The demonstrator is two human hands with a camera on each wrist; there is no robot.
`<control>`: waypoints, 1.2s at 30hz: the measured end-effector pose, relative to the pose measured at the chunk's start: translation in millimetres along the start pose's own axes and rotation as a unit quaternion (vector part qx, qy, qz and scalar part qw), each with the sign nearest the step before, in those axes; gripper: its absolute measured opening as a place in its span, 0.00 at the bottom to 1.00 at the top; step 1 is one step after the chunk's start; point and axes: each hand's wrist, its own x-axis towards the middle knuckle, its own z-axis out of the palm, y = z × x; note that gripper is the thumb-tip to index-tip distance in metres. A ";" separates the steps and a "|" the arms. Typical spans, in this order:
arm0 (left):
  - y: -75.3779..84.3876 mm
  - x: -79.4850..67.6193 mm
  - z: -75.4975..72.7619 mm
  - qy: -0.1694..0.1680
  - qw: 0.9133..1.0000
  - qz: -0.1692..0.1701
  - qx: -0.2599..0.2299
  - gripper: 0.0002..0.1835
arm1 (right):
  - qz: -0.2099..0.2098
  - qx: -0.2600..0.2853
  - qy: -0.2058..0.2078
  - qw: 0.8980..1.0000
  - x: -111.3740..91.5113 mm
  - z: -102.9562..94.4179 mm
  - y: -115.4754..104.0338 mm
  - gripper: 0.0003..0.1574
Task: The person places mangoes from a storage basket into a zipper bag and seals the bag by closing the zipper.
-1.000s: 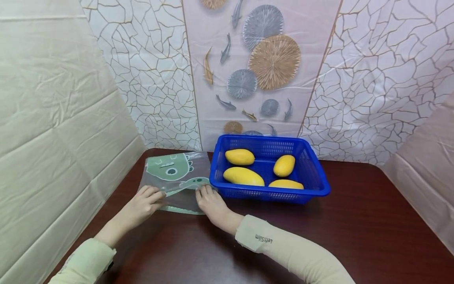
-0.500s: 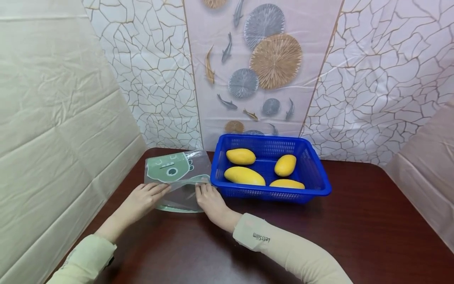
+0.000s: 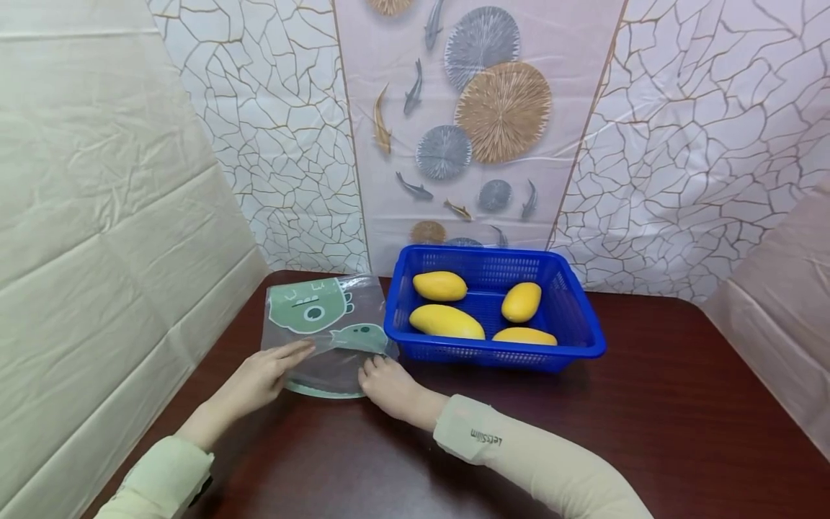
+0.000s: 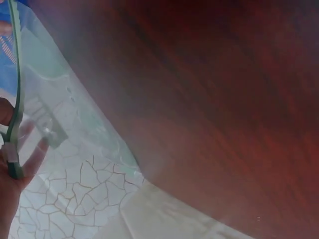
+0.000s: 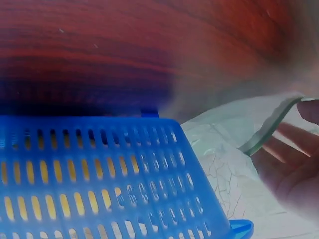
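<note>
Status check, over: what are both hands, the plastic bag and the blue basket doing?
Left hand and right hand gripping plastic bag by its green edge. No fruit in bag. Blue basket crowding right hand.

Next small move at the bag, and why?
Probably part the green edge strip of the clear plastic cartoon-print bag wider: the left hand and right hand both hold it there, no fruit shows inside, and four yellow oval fruits lie in the blue perforated plastic basket.
</note>
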 end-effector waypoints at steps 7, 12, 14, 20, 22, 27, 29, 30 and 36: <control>-4.9 -11.2 4.8 0.024 0.998 0.036 -0.050 0.37 | -0.049 0.061 -0.043 0.996 -3.9 -1.2 1.9 0.07; -10.6 -12.8 5.7 0.036 0.998 0.028 -0.047 0.39 | -0.069 0.056 -0.025 0.996 -3.5 -2.7 5.0 0.09; -10.9 -12.5 5.2 0.042 0.998 0.023 -0.032 0.38 | -0.081 0.044 -0.016 0.996 -4.3 -2.8 4.8 0.09; -10.3 -13.2 5.2 0.058 0.998 0.002 -0.016 0.34 | -0.095 0.023 -0.011 0.995 -5.5 -0.8 3.3 0.10; -11.5 -14.0 5.2 0.060 0.998 -0.006 -0.030 0.34 | -0.099 0.026 -0.010 0.995 -5.0 0.2 4.0 0.10; -16.3 -15.8 5.0 0.059 0.993 -0.045 -0.089 0.34 | -0.112 0.046 -0.017 0.993 -5.0 2.8 6.0 0.10; -17.7 -15.9 4.5 0.051 0.991 -0.066 -0.109 0.35 | -0.116 0.056 -0.022 0.991 -5.3 3.8 6.5 0.10; -18.2 -15.7 4.3 0.045 0.990 -0.073 -0.115 0.35 | -0.118 0.059 -0.025 0.991 -5.3 4.6 6.7 0.10; -16.9 -12.3 4.1 0.023 0.993 -0.070 -0.097 0.38 | -0.123 0.092 -0.023 0.988 -6.7 2.4 10.0 0.12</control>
